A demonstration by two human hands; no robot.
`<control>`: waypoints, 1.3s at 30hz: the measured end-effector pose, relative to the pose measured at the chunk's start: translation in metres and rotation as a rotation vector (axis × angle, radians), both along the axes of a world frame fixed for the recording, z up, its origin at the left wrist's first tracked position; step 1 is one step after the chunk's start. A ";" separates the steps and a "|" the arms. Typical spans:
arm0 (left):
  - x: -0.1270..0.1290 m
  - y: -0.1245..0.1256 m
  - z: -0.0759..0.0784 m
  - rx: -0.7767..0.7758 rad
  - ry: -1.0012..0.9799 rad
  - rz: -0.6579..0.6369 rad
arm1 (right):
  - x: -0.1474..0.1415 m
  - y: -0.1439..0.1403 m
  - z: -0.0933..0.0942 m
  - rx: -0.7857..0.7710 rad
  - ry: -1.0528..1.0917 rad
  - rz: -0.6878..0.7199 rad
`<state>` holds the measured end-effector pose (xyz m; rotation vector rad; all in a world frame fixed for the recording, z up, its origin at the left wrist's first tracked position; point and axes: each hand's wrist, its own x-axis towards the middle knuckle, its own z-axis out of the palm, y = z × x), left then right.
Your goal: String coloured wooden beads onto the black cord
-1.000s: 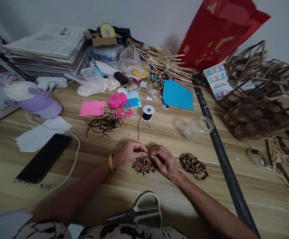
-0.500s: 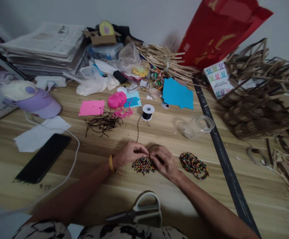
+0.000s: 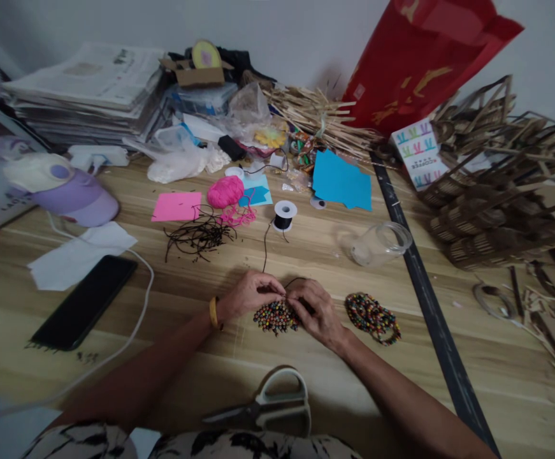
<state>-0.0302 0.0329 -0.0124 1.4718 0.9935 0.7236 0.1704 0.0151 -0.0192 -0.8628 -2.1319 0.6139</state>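
Above a small heap of multicoloured beads [image 3: 276, 317], my two hands meet fingertip to fingertip. My left hand [image 3: 251, 296], with a yellow bracelet [image 3: 213, 313] at the wrist, is closed in a pinch on a thin black cord [image 3: 265, 245]. My right hand [image 3: 318, 312] pinches the cord too, and a short loop of it arches over those fingers. Whether a bead sits between the fingertips is too small to make out. The cord runs back to a white spool [image 3: 285, 209]. Right of my right hand lies a coil of strung beads [image 3: 373, 319].
Scissors [image 3: 281, 401] lie close to my body. A glass jar [image 3: 381, 244] rests on its side at right, near woven baskets [image 3: 478, 223]. Tangled dark cord [image 3: 198, 234], pink yarn [image 3: 225, 191] and blue paper [image 3: 341, 180] lie behind. A phone [image 3: 86, 303] and white cable [image 3: 143, 299] are at left.
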 end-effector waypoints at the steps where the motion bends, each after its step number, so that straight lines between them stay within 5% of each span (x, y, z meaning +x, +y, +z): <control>1: 0.000 0.000 0.000 0.000 0.002 0.001 | 0.000 0.000 0.000 0.002 0.001 -0.001; 39: 0.001 -0.002 0.004 0.020 0.002 -0.003 | 0.000 0.000 0.001 -0.010 -0.011 -0.002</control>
